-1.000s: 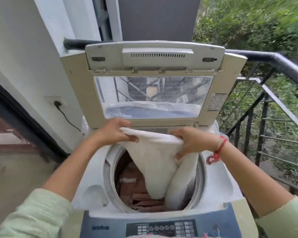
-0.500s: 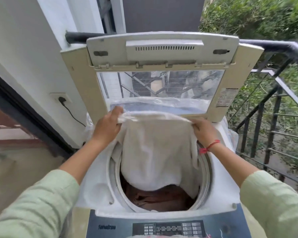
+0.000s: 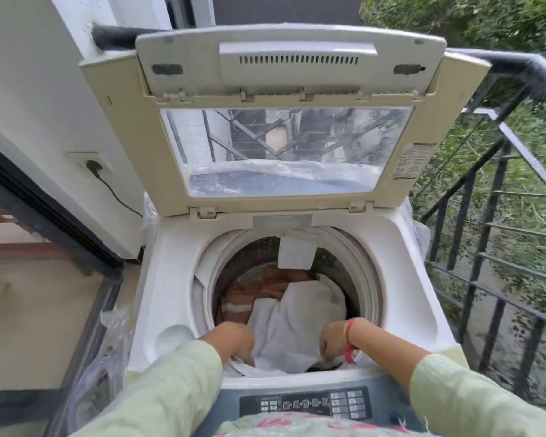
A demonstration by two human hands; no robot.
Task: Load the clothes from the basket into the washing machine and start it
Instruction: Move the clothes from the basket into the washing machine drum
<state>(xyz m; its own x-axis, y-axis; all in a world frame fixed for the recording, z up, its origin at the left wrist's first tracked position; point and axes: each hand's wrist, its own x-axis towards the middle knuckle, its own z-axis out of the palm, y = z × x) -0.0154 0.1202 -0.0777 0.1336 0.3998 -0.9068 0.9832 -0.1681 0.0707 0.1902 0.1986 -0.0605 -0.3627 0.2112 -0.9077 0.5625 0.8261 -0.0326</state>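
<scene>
Both hands on white cloth (image 3: 297, 320) in drum (image 3: 259, 252): right hand (image 3: 334, 340) grip pinches its edge, left hand (image 3: 234, 339) grip hidden, cannot tell. Tuck cloth fully below rim (image 3: 211, 279).

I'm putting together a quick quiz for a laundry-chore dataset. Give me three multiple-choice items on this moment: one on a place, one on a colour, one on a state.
1. Where does the white cloth lie? A in a basket; B in the drum, over the brown clothes; C on a clothesline.
2. What colour is the thread by the right hand? A red; B blue; C yellow.
3. How does the lid stand? A shut; B raised open; C taken off.
Answers: 1 B, it lies inside the tub on the brown heap; 2 A, a red band circles the wrist; 3 B, it stands upright behind the opening.
</scene>
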